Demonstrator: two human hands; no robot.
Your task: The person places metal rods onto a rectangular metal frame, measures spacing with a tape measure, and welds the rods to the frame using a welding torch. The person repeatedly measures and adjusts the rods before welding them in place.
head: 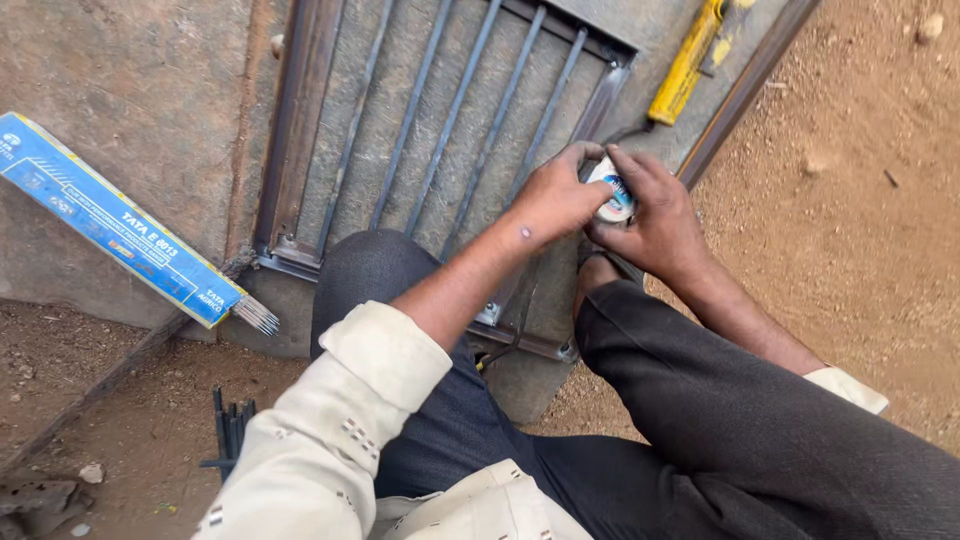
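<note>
Both hands meet over the right edge of a welded steel grille (440,130) lying flat on a concrete slab (150,110). Left hand (555,195) and right hand (655,215) are each closed around a small round white-and-blue object (612,192), possibly a tape roll; fingers hide most of it. Two-handed hold probably steadies it against the frame bar. Person squats, knees either side of the frame corner. Blue box of welding electrodes (120,225) lies at left, rod tips protruding. Yellow-handled tool (685,65) rests beyond the hands.
</note>
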